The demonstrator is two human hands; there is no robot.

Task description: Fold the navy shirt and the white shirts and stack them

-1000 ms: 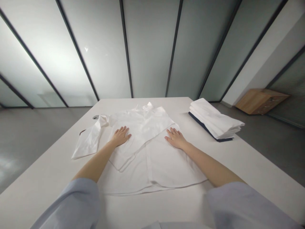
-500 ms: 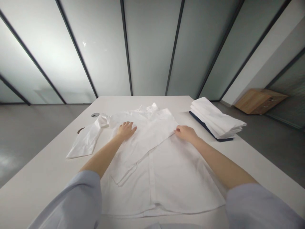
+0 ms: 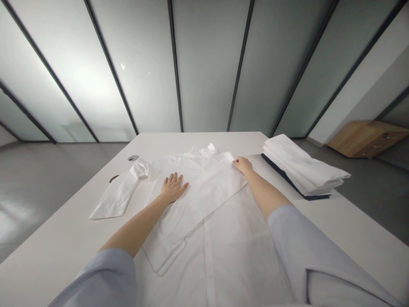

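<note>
A white shirt (image 3: pixel 220 238) lies spread on the table, its collar toward the far end. One sleeve is folded diagonally across the front, with its cuff at the lower left. The other sleeve (image 3: pixel 115 198) stretches out to the left. My left hand (image 3: pixel 173 187) rests flat on the shirt's upper left part, fingers spread. At the shirt's right shoulder edge, my right hand (image 3: pixel 243 165) pinches the fabric between closed fingers. The lower hem is out of view.
A stack of folded white cloth (image 3: pixel 300 164) sits on a dark flat piece (image 3: pixel 284 177) at the right edge of the white table (image 3: pixel 57 238). Two cable holes, one a grey grommet (image 3: pixel 133 158), are at the left. Beyond stand a wooden cabinet (image 3: pixel 361 138) and frosted glass panels.
My right hand has moved away from me along the shirt's right side, from the folded sleeve's lower edge up to the shoulder. My left hand stays flat on the shirt. The view has shifted slightly.
</note>
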